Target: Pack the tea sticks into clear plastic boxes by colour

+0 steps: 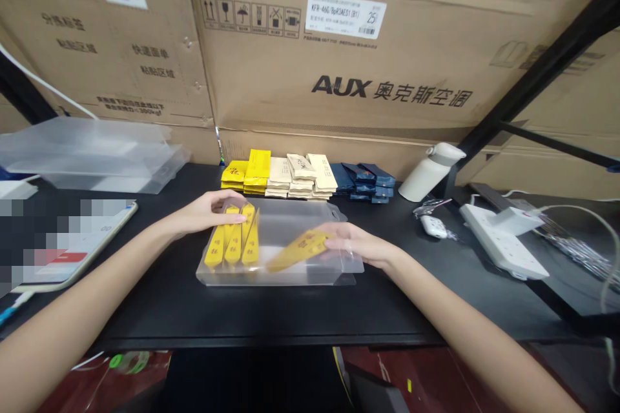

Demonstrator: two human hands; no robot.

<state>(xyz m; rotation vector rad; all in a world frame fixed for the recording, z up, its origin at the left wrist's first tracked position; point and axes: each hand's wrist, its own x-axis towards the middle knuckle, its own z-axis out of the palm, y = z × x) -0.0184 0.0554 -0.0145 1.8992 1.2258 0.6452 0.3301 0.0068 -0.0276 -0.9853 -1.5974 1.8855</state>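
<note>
A clear plastic box [290,276] lies on the black table in front of me, its flaps at the right end. Several yellow packets [233,248] with dark lettering stand side by side in its left end. My left hand [220,211] curls over their tops, thumb lying across the front of them. Between the thumb and fingers of my right hand [353,244] is another yellow packet [298,250], tilted, its left end low within the box. The rest of the box between the two hands shows through its clear walls.
Behind the box sit stacks of yellow packets [257,171], cream packets [320,174] and dark blue packets [371,182]. A white bottle [429,174], earphone case [434,226] and power strip [504,242] are at right. Clear plastic sheets [111,155] and a tablet [82,245] are at left.
</note>
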